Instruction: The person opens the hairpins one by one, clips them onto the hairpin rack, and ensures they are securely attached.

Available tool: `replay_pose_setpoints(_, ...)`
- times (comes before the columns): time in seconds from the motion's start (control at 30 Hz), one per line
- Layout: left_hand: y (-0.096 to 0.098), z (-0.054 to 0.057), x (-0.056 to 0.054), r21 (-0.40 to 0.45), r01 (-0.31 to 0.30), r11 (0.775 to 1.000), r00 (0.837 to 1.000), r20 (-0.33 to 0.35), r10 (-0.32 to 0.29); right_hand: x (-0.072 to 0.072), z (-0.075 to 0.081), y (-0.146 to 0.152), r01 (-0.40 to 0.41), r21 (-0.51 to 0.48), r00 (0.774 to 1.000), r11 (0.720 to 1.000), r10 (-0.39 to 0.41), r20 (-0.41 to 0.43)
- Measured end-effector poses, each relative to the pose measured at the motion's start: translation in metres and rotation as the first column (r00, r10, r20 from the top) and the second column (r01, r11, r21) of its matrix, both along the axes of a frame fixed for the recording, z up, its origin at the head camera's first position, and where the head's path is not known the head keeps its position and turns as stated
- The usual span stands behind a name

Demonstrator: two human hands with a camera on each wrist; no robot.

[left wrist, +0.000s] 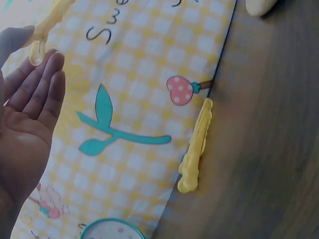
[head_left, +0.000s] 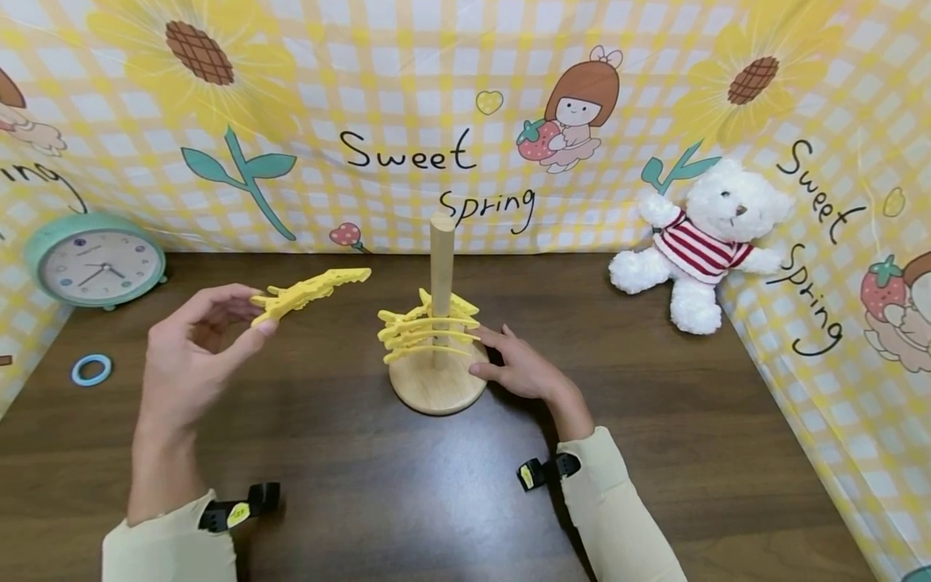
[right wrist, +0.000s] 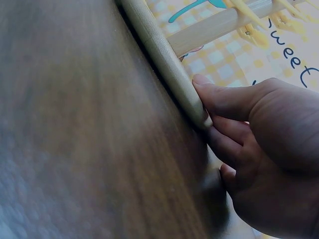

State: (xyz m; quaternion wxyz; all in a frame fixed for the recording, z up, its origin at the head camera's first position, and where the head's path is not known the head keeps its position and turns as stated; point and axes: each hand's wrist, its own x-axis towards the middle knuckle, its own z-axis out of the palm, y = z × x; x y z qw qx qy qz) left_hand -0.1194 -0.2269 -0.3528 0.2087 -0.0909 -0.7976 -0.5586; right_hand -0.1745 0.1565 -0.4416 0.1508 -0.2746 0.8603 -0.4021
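My left hand (head_left: 192, 352) pinches a slim yellow piece (head_left: 276, 305) between thumb and fingers; its kind is unclear. In the left wrist view its lower end is rounded and loop-like. Another bumpy yellow piece (left wrist: 196, 149) seems to lie on the table by the back cloth, overlapping the held one in the head view. A wooden stand (head_left: 436, 390) has a round base and an upright post (head_left: 441, 259). Several yellow pieces (head_left: 422, 327) sit around the post's lower half. My right hand (head_left: 525, 364) grips the base's right edge, thumb on top, fingers at the side.
A green alarm clock (head_left: 102, 260) stands at the back left, with a light-blue ring (head_left: 91, 370) in front of it. At the back right sits a white teddy bear (head_left: 709, 242) in a striped shirt. Checked cloth (head_left: 407, 81) walls the brown table (head_left: 364, 501).
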Motion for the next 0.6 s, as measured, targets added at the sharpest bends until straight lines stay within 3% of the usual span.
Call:
replay_pose_setpoints(0.33,0.018,0.001,-0.008,0.022,0.117,0.993,0.990,-0.079,-0.115,-0.001,-0.003,0.002,-0.017,-0.016,1.000,1.000,0.017,-0.015)
replay_pose_setpoints(0.47,0.029,0.001,-0.014,0.081,0.172,0.982,0.981,-0.108,-0.163,0.000,0.001,0.001,-0.005,-0.010,1.000,1.000,0.005,-0.008)
replay_pose_setpoints(0.6,0.039,0.001,-0.017,0.071,0.178,0.981,0.979,-0.119,-0.169,0.000,0.001,0.000,-0.010,-0.002,1.000,1.000,0.010,-0.010)
